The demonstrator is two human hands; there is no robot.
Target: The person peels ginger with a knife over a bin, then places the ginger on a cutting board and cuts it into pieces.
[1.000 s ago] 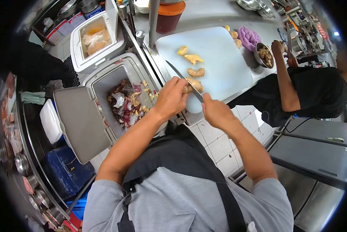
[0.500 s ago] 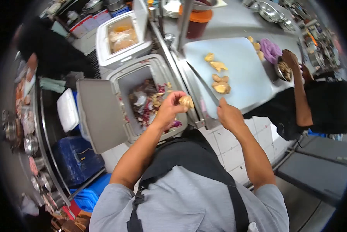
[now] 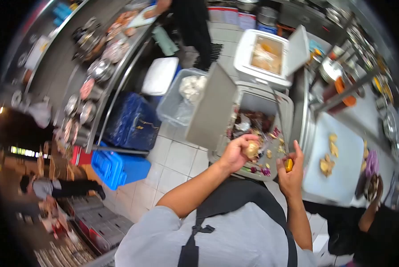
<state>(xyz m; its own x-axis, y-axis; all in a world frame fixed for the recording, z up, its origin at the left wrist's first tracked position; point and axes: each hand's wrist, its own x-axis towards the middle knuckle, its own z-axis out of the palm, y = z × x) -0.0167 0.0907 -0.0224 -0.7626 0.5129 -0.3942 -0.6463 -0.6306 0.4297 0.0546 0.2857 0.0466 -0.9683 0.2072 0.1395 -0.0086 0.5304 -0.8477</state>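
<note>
A piece of ginger (image 3: 252, 149) is gripped in the fingers of my left hand (image 3: 235, 155), above the near part of the open grey waste bin (image 3: 286, 107). My right hand (image 3: 292, 177) is closed on the yellow handle of a knife (image 3: 289, 165); its long blade points away over the bin's right side. Food scraps and purple peelings (image 3: 257, 122) lie inside the bin. To the right, more ginger pieces (image 3: 327, 165) rest on a white cutting board (image 3: 348, 178).
The grey bin lid (image 3: 212, 107) stands swung open to the left. Behind the bin is a white cooler (image 3: 244, 58) holding a bag. A co-worker (image 3: 368, 227) is at the counter's right end, near a purple cloth (image 3: 372, 162). Another person (image 3: 190, 26) stands at the far-left counter.
My view has swung left. The knife has come off the cutting board to over the bin, nearer my left hand. The ginger remains in my left hand.
</note>
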